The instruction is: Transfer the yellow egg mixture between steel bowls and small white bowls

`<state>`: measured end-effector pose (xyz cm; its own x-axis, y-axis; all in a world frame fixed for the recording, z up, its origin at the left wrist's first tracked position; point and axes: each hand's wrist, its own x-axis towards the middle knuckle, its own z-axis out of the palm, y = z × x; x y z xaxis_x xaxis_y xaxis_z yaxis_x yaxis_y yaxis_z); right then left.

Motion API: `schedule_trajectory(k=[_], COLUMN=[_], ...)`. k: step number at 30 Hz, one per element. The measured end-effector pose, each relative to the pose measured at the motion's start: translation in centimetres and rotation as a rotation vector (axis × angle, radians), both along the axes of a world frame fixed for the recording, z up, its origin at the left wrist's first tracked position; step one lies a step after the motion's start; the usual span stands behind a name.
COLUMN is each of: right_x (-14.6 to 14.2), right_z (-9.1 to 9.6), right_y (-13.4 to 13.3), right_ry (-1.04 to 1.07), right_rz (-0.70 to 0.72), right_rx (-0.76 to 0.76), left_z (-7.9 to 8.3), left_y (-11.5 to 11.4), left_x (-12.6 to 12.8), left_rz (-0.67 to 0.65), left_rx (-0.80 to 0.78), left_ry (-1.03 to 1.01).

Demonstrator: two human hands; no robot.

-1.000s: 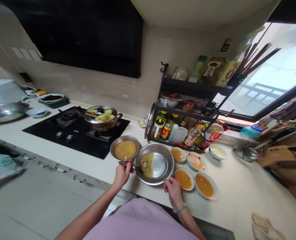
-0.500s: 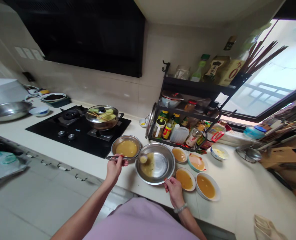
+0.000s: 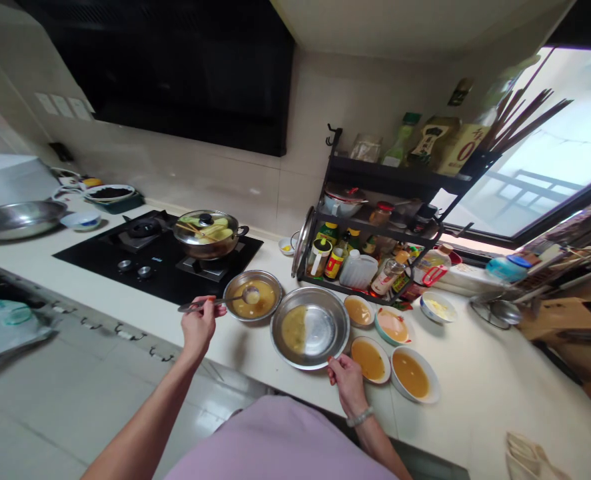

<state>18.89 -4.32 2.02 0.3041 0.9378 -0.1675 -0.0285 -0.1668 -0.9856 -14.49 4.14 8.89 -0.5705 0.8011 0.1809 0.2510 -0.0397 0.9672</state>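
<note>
My left hand (image 3: 198, 325) is closed on the handle of a metal ladle (image 3: 225, 301), whose filled bowl hangs over a small steel bowl (image 3: 253, 294) of yellow-brown liquid. Right of that bowl sits a large steel basin (image 3: 310, 327), tipped so a little of the same liquid pools on its left side. My right hand (image 3: 344, 381) grips the basin's near rim with curled fingers. Close to that hand stand two white bowls (image 3: 370, 359) (image 3: 410, 374) filled with the yellow liquid.
A lidded pot (image 3: 206, 233) sits on the black hob (image 3: 155, 257). A black rack (image 3: 370, 233) of bottles and jars stands behind the basin. Smaller filled bowls (image 3: 358, 310) (image 3: 392, 324) lie before it. A wok (image 3: 15, 219) rests far left, a cloth (image 3: 528, 453) near right.
My left hand lifted the ladle out of the large basin and carried it left over the small steel bowl. My right hand stayed on the basin's rim.
</note>
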Motion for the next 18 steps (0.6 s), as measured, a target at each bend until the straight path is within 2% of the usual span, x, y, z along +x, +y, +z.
schedule_trajectory(k=[3, 8, 10, 14, 16, 18], right_x=[-0.1, -0.2, -0.2, -0.1, -0.2, -0.2], right_z=[0.1, 0.2, 0.2, 0.4, 0.6, 0.6], right_y=[0.1, 0.1, 0.1, 0.1, 0.1, 0.1], right_ry=[-0.003, -0.014, -0.022, -0.025, -0.030, -0.034], right_rz=[0.005, 0.003, 0.003, 0.011, 0.012, 0.010], right_rx=[-0.001, -0.004, -0.005, -0.007, -0.006, -0.004], left_z=[-0.9, -1.6, -1.5, -1.0, -1.1, -1.5], left_y=[-0.2, -0.7, -1.0, -1.9, -2.5, -3.1], left_x=[-0.5, -0.2, 0.4, 2.6, 4.2, 5.8], left_rz=[-0.039, -0.129, -0.147, -0.211, -0.308, -0.435], left_rx=[0.033, 0.257, 0.319, 0.348, 0.335, 0.256], left_ry=[0.147, 0.502, 0.571, 0.518, 0.427, 0.342])
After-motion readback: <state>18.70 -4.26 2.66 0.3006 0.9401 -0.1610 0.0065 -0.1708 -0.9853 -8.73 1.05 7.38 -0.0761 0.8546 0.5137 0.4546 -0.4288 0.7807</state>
